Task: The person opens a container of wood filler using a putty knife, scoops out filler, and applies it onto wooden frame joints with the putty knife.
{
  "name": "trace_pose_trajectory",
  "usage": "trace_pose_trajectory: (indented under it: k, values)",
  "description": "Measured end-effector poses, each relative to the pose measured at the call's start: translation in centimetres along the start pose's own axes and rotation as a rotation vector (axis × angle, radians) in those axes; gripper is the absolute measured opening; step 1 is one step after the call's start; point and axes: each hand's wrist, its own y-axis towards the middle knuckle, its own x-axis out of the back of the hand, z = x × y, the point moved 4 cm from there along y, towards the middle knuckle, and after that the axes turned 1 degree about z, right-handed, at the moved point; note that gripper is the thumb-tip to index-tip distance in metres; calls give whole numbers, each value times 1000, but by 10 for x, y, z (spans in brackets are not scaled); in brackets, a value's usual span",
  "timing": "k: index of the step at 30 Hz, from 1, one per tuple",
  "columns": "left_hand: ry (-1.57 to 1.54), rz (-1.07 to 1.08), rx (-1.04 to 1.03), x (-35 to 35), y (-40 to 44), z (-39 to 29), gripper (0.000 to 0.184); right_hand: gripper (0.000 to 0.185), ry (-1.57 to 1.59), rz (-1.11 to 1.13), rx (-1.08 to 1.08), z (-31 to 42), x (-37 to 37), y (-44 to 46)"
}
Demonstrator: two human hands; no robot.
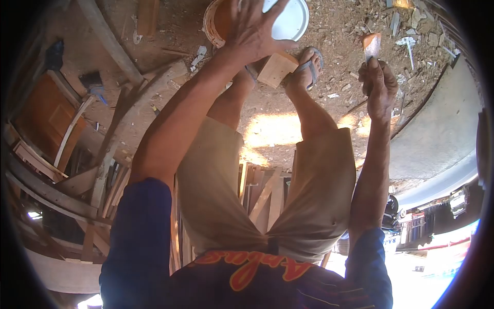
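My left hand (254,31) is spread open at the top of the view, fingers apart and nothing in it. Behind and below it is a round white container (299,23) with a brown-smeared side (210,26); the hand covers part of it, and I cannot tell whether they touch. On the right, my right hand (380,87) is closed on a small putty knife (371,50), held blade up between thumb and fingers. Orange-brown paste coats the blade's end. A wooden block (278,69) lies between my feet, close to the container.
My sandalled foot (307,69) rests on dirt ground strewn with wood chips and scraps. Timber pieces (116,46) and a brown wooden panel (49,118) lie on the left. A large pale curved surface (442,134) stands on the right.
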Motion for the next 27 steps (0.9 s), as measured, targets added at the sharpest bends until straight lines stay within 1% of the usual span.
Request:
trace_pose_trajectory:
  k: [2,4,6,7,8,10,12,14,15,16,17,18,20,21,22,23,24,25,27]
  values:
    - [26,28,-227,-14,9,-22,117,41,10,-16,-8,-3,3,2]
    - [32,37,-233,-33,25,-22,119,41,13,-30,-9,-3,2,5]
    - [140,183,-135,-48,44,-17,116,40,15,-80,-1,-5,3,6]
    - [61,116,-97,-43,52,-10,107,40,6,-79,-1,-7,4,7]
    - [52,114,-96,-41,50,-2,107,40,29,-68,16,-9,6,8]
    - [117,74,-17,-42,47,20,97,39,50,-66,28,-11,8,9]
    - [140,108,-42,-49,54,16,93,40,34,-67,18,-13,7,10]
    - [271,305,57,-56,63,14,89,40,42,-106,0,-16,4,9]
    - [270,300,57,-46,71,9,89,40,46,-148,-24,-18,5,10]
    - [300,333,108,-32,80,3,83,40,43,-154,-24,-18,4,11]
    - [329,373,157,-27,83,-1,78,40,83,-132,10,-17,2,12]
    - [326,383,152,-34,85,4,78,41,124,-107,41,-17,2,12]
    - [46,357,260,-57,104,37,63,41,116,-130,15,-19,4,10]
    - [165,371,239,-69,115,53,54,41,108,-149,1,-20,3,11]
    - [172,373,236,-74,118,59,54,41,115,-151,0,-21,3,9]
    - [43,284,338,-77,121,66,51,42,124,-159,-5,-22,5,8]
    - [-88,193,435,-66,121,63,48,44,133,-169,-9,-22,8,6]
    - [-85,194,429,-56,117,59,48,44,137,-174,-8,-21,11,5]
    - [-287,195,425,-1,99,31,41,42,118,-161,-1,-17,18,3]
